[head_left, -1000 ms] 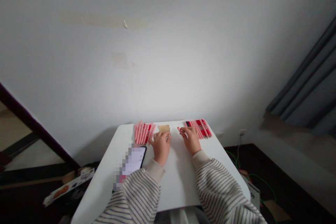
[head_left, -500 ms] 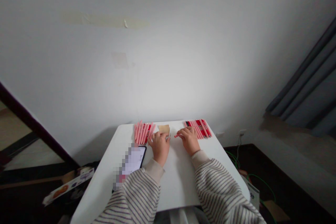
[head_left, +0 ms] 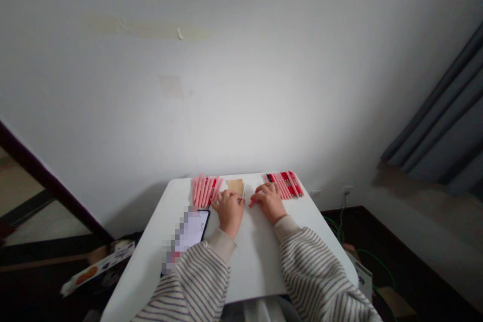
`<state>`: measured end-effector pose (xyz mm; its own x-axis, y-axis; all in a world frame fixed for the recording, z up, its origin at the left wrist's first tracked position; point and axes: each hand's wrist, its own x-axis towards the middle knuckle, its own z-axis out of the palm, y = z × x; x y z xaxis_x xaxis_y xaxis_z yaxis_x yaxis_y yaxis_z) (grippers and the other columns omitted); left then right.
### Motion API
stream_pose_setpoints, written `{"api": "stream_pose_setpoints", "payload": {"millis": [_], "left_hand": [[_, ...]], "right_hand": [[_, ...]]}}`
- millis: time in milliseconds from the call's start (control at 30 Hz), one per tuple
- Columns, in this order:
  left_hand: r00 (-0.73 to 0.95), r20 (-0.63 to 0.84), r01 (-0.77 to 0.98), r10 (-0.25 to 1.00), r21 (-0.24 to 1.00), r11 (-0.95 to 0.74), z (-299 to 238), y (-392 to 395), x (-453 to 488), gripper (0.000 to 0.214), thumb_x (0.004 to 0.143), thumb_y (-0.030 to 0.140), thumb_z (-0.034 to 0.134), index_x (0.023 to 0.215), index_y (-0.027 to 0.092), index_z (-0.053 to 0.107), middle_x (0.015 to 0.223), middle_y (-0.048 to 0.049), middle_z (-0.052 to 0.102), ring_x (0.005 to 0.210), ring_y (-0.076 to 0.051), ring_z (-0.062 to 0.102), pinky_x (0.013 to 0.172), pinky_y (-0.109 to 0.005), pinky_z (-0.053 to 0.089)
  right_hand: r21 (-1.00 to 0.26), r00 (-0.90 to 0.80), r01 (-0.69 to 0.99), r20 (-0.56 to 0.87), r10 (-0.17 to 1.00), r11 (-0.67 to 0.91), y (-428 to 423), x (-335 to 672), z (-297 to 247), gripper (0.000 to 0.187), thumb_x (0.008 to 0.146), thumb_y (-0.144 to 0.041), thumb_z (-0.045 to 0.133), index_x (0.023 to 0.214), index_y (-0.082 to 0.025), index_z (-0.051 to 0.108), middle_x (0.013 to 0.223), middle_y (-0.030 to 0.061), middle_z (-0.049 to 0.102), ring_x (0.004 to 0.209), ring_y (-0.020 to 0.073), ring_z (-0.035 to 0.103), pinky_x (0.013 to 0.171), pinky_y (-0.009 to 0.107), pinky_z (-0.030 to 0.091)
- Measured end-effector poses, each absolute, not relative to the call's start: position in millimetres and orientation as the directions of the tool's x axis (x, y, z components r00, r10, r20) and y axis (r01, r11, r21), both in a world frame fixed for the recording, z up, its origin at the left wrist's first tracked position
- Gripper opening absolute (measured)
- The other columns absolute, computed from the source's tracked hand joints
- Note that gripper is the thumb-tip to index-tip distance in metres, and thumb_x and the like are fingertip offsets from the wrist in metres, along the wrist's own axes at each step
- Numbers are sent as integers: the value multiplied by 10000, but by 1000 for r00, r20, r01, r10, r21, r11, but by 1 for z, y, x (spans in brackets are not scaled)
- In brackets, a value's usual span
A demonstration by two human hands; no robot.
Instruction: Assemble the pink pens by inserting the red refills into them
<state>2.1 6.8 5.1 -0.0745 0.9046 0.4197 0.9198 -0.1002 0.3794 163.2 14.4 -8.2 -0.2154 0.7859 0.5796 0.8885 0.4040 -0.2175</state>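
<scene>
My left hand (head_left: 230, 213) is closed near the table's middle, its fingers pinched around a thin white stick (head_left: 244, 189) that looks like a pen refill. In my right hand (head_left: 272, 203), also closed, is a small pink-red pen part (head_left: 251, 203) whose end sticks out toward the left hand. The two hands are a short gap apart. Left of them lies a row of pink pens (head_left: 205, 191); to the right is another row of pink and red pens (head_left: 287, 184). A tan paper piece (head_left: 235, 185) lies just beyond my left hand.
A phone (head_left: 196, 225), partly blurred out, lies on the white table (head_left: 249, 271) beside my left forearm. The table's far edge meets the wall (head_left: 241, 85). Green cables (head_left: 381, 261) and boxes are on the floor at right; a printed box (head_left: 98, 269) stands at lower left.
The pink-red part in my right hand has tilted, its tip now pointing lower and closer to me. My left hand has barely moved.
</scene>
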Motion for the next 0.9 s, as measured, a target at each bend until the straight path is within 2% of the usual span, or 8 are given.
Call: {"api": "stream_pose_setpoints", "payload": {"millis": [233, 900], "left_hand": [[-62, 435, 929, 898, 354, -107, 6, 6, 3, 130, 760, 298, 591, 775, 257, 712, 1015, -65, 620, 1061, -275, 454, 1006, -592, 259], [-70, 495, 907, 866, 394, -152, 4, 9, 3, 134, 773, 266, 576, 752, 228, 703, 1014, -50, 643, 1062, -249, 482, 1065, -535, 190]], "right_hand": [[-261, -203, 874, 570, 796, 411, 13, 164, -10, 202, 804, -212, 670, 860, -395, 735, 993, 9, 661, 1060, 236, 439, 951, 456, 267], [-326, -162, 860, 556, 815, 393, 16, 165, -11, 113, 782, -241, 705, 858, -320, 730, 908, 13, 681, 992, 211, 479, 934, 407, 280]]}}
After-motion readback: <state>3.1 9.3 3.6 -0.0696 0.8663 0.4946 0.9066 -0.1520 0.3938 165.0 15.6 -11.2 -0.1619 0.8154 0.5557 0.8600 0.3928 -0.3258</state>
